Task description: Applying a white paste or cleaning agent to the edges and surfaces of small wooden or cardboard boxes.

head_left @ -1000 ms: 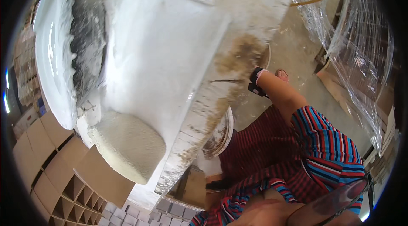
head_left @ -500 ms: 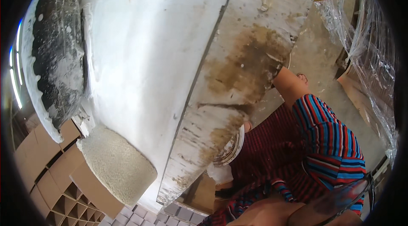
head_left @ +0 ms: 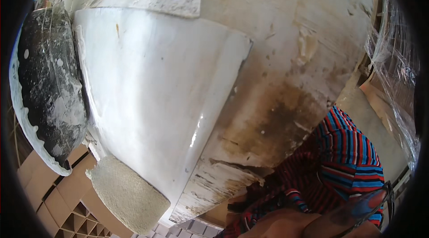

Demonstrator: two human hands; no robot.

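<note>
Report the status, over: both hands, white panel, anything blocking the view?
Hands: both out of view. White panel: beige block at its lower end. Brown-stained surface hides the forearm beyond the striped sleeve.

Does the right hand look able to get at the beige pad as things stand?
Probably not directly: the right hand is out of sight, its striped sleeve disappearing behind the stained surface. That and the white panel separate sleeve from beige pad.

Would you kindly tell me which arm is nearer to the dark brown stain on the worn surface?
Right, as far as shows: the right arm passes behind the worn surface, lower right of the dark brown stain. The left arm cannot be made out; neither hand shows.
</note>
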